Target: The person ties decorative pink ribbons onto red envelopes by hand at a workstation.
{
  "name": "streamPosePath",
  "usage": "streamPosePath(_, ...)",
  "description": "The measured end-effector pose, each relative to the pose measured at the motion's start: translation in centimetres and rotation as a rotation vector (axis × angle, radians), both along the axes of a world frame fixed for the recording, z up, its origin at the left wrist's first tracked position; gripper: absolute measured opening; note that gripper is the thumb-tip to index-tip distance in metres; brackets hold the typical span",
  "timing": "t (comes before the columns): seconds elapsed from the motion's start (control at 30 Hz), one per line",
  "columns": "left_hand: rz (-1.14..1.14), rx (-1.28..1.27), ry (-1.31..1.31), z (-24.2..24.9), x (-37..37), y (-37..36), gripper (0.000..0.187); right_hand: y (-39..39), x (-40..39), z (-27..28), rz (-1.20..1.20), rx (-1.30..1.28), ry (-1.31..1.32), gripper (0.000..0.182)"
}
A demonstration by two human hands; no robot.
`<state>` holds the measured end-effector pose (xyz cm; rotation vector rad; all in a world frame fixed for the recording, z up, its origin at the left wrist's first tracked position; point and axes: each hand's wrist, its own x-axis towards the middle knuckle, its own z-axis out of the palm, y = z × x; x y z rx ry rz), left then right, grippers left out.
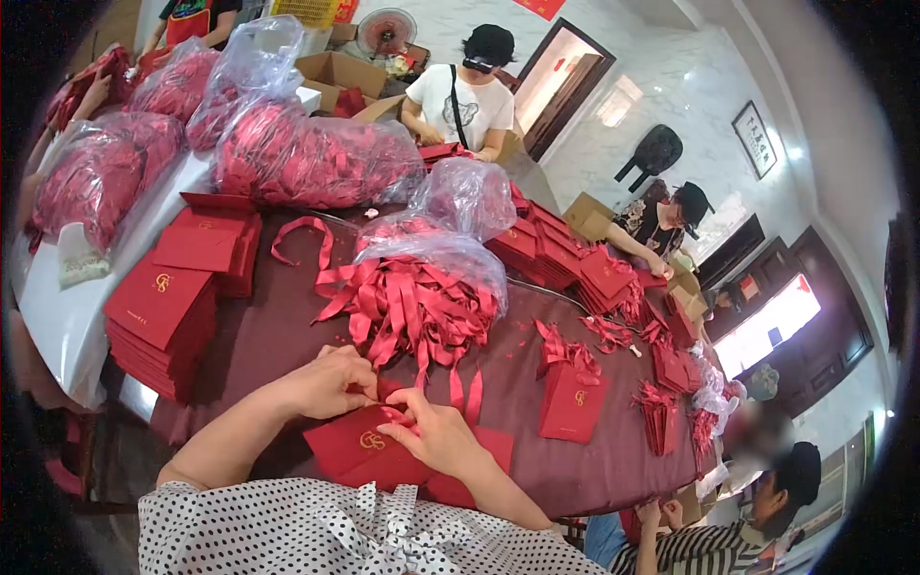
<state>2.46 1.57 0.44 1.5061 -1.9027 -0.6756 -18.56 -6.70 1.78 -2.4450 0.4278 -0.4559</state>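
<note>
Red card sleeves with a gold emblem [355,462] lie at the table's near edge, under both hands. My left hand [337,383] is closed in a pinch at the top edge of the upper sleeve, on a bit of red ribbon. Close on its right, my right hand [431,431] has its thumb and fingers pressed together at the same edge; what they hold is too small to make out. Just beyond the hands, a heap of loose red ribbons [412,307] spills from a clear plastic bag [460,259].
A tall stack of red sleeves [163,316] stands at left. Stuffed plastic bags [316,158] lie behind. Ribboned sleeves [575,402] sit at right, with further stacks [541,244] beyond. Other people work around the table, one [470,101] across it and one [709,546] at lower right.
</note>
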Motion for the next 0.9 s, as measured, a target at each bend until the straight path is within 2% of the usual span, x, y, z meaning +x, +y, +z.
streamPosePath(0.13, -0.163, -0.079, 0.129, -0.7, -1.4, -0.5, 0.007, -0.5, 0.0, 1.1, -0.036, -0.021, 0.087, 0.039)
streamPosePath(0.23, -0.085, -0.175, 0.039, -0.3, -2.1, -0.2, 0.008, -0.8, 0.1, 0.8, -0.035, -0.116, 0.169, 0.036)
streamPosePath(0.27, -0.087, -0.174, 0.036, -0.2, -1.9, -0.4, 0.008, -0.8, 0.1, 0.9, -0.037, -0.115, 0.166, 0.036)
streamPosePath(0.33, -0.132, -0.333, -0.119, -0.1, -1.3, -0.5, 0.008, -0.7, 0.3, 1.3, 0.006, -0.056, 0.151, 0.037)
streamPosePath(0.4, -0.04, -0.361, -0.167, -0.5, 1.2, -1.2, 0.008, -0.8, -0.1, 1.1, -0.016, -0.053, 0.153, 0.037)
streamPosePath(0.47, 0.222, -0.286, -0.246, -0.6, 4.5, -0.9, 0.009, -1.0, -0.6, 0.7, -0.047, -0.071, 0.086, 0.033)
streamPosePath(0.53, 0.289, -0.181, -0.199, -0.2, 5.1, -0.2, 0.022, -1.1, -0.7, 0.3, -0.063, -0.07, 0.08, 0.033)
streamPosePath(0.57, 0.381, -0.12, -0.228, 0.7, 3.7, 0.2, 0.041, -1.1, -0.6, 0.1, -0.08, -0.076, 0.075, 0.033)
streamPosePath(0.63, 0.323, -0.32, -0.058, 0.9, 1.2, 0.0, 0.05, -1.3, -0.6, -0.3, -0.076, -0.073, 0.072, 0.033)
streamPosePath(0.67, 0.084, -0.394, 0.001, 1.1, 0.8, 0.0, 0.041, -1.5, -0.5, -0.3, -0.066, -0.079, 0.072, 0.033)
streamPosePath(0.7, -0.096, -0.19, 0.009, 1.8, 0.4, 0.3, 0.033, -1.5, -0.5, -0.2, -0.068, -0.079, 0.075, 0.033)
streamPosePath(0.73, -0.161, -0.159, -0.051, 1.2, -0.4, 0.4, 0.027, -1.5, -0.5, 0.1, -0.064, -0.044, 0.077, 0.032)
streamPosePath(0.8, -0.143, -0.169, -0.11, 0.2, -0.8, 0.3, 0.025, -1.6, -0.6, 0.2, -0.057, -0.011, 0.086, 0.031)
streamPosePath(0.87, -0.212, -0.074, 0.073, 0.0, -0.8, 0.0, 0.026, -1.8, -0.8, -0.1, -0.048, 0.011, 0.06, 0.032)
streamPosePath(0.9, -0.211, -0.073, 0.072, -0.2, -0.8, 0.0, 0.026, -1.8, -0.9, 0.1, -0.047, 0.013, 0.059, 0.032)
